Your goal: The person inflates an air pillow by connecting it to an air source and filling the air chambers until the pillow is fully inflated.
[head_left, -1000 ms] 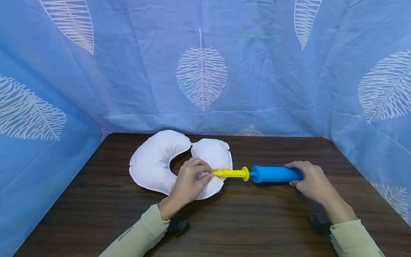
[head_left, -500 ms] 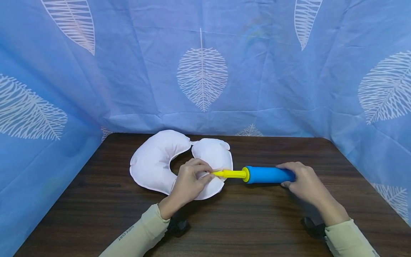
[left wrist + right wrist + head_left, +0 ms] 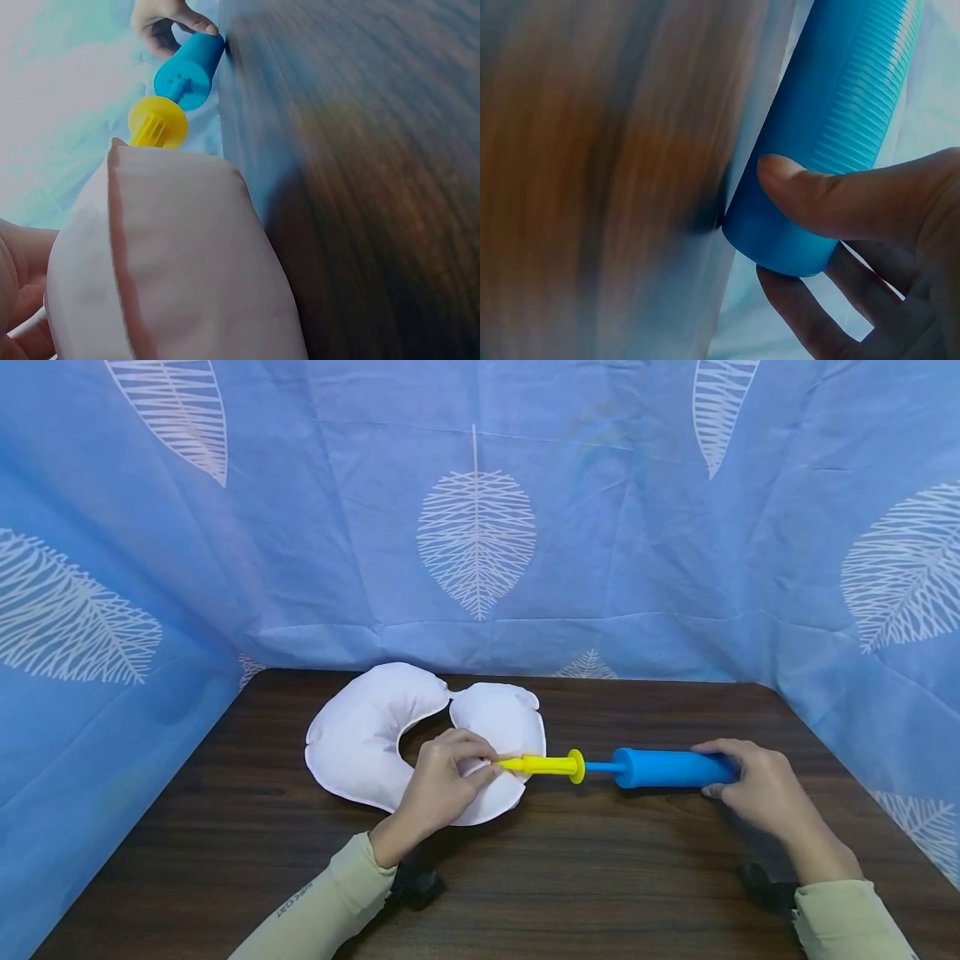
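A white inflatable neck pillow (image 3: 360, 739), plump and U-shaped, lies on the table left of centre. At its right lobe my left hand (image 3: 442, 777) pinches the spot where the yellow nozzle (image 3: 543, 765) of a hand pump meets the pillow; the fingertips hide the joint itself. My right hand (image 3: 765, 789) grips the far end of the pump's blue barrel (image 3: 667, 769), thumb on the near side in the right wrist view. Between the barrel and the yellow flange shows a length of thin blue rod (image 3: 600, 767). The left wrist view has the pillow's seamed side (image 3: 187, 247) close up.
The dark wood-grain table (image 3: 600, 877) carries the pillow and pump. Behind it and at both sides hangs a blue cloth (image 3: 337, 527) with white leaf prints. A black wrist strap device (image 3: 416, 889) sits under the left wrist.
My right hand first slid the barrel left up to the yellow flange, then drew it back right, baring more rod than before. The left hand and pillow stay in place.
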Available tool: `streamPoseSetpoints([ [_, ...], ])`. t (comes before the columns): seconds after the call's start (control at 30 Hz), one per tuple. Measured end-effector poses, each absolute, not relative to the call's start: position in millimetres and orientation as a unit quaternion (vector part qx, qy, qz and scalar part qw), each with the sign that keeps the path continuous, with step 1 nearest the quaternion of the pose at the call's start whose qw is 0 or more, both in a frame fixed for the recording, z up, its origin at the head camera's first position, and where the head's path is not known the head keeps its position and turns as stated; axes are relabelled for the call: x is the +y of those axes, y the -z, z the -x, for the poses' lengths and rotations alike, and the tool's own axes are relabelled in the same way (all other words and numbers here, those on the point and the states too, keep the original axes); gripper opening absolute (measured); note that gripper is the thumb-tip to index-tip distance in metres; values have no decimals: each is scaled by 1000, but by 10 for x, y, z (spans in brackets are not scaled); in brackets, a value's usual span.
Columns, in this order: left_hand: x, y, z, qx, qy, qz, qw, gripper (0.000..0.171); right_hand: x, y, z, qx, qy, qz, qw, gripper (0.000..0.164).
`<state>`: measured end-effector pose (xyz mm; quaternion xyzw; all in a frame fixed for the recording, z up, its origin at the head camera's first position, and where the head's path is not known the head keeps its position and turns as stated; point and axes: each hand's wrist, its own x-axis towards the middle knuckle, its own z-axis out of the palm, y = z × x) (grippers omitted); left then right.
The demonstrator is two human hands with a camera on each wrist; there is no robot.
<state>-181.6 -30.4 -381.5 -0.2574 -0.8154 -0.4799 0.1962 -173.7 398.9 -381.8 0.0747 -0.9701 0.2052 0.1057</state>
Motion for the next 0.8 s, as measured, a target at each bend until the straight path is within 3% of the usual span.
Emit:
streamPoseSetpoints([
  [0.33,-308,3820,1819,-816,482,253,196,13,4306,3819,1740,-975,-202,-22,90,49],
  [0.6,-303,3815,1817,-815,487,246,196,14,4278,3828,1726,-971,-211,-27,112,49],
  [0.8,-290,3813,1802,-822,477,247,188,11,4114,3796,1714,-967,-235,-34,89,50],
])
